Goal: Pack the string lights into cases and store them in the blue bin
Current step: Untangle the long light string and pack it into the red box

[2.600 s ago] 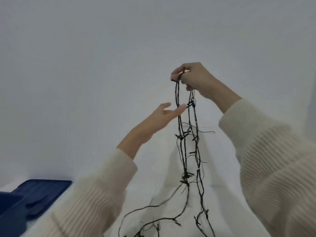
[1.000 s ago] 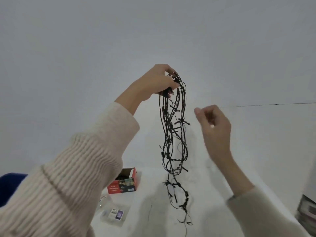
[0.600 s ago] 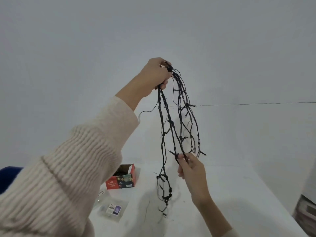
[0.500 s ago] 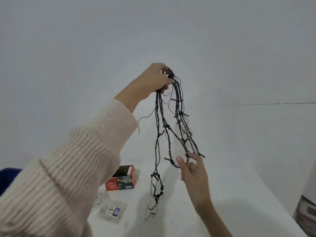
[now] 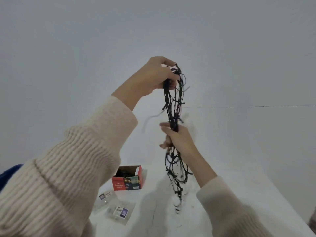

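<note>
The string lights (image 5: pixel 173 103) hang as a bunch of thin black looped wire with small dark bulbs, held in the air above the white table (image 5: pixel 222 194). The left hand (image 5: pixel 156 74) pinches the top of the bunch; the right hand (image 5: pixel 177 136) grips its middle. A red case (image 5: pixel 127 179) stands open on the table, to the left.

- The white surface (image 5: pixel 239 194) fills the lower part of the view and narrows toward the far end.
- A plain pale grey wall (image 5: pixel 68 48) stands behind it.
- A thin dark line (image 5: pixel 256 106) runs level across the right half of the wall.
- Two clear flat packets lie on the surface at lower left, one (image 5: pixel 105 196) just beside the other (image 5: pixel 120 211), each with a small printed label.
- A dark shape (image 5: pixel 313 221) is cut off by the right edge, too little of it showing to tell what it is.
</note>
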The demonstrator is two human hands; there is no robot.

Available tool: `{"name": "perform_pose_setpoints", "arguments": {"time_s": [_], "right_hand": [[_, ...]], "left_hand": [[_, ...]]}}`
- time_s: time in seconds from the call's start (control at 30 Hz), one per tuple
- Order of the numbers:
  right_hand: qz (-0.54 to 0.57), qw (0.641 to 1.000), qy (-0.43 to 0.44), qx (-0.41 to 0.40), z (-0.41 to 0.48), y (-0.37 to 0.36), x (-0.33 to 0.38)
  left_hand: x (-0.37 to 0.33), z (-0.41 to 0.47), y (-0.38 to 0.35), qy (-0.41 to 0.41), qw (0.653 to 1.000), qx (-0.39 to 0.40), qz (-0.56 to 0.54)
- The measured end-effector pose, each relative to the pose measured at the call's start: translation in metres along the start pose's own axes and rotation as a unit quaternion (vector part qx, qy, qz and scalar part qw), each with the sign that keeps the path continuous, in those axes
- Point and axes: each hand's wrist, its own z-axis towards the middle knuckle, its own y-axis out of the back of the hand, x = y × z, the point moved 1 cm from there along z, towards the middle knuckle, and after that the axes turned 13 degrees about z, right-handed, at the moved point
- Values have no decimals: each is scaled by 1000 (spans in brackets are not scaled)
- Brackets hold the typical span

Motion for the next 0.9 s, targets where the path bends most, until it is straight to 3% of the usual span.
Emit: {"name": "perform_pose_setpoints", "arguments": {"time_s": [0.07,0.17,0.3,0.37,0.43,0.47,0.53,0.6,0.77,0.8,0.87,0.9], "right_hand": [[-14,1000,-1,-20,7,7,-1],[-164,985,28,-41,22,17,17],[-409,900,147,-35,39,11,43],[-498,846,190,-11,43,-4,52],[-574,789,217,30,49,-24,58],[-604,762,228,53,52,-34,58],[-630,731,244,97,60,-57,55],[-619,732,247,144,68,-81,52],[-348,880,226,231,75,-134,55],[-321,892,219,232,77,-140,51],[-355,875,236,230,82,-150,42],[-424,839,253,230,86,-153,37]], "left_hand": [[18,-3,25,22,997,-33,-62],[66,-16,62,70,982,-78,-158],[152,-49,77,163,962,-47,-215],[190,-65,71,228,966,18,-124],[206,-75,72,242,956,139,91],[204,-76,76,226,945,175,157],[187,-67,86,142,968,152,141],[170,-54,88,55,994,87,45],[170,-27,80,-12,987,-5,-162],[174,-25,82,-8,980,-9,-201],[184,-26,86,15,960,32,-279],[189,-27,87,29,947,69,-314]]}}
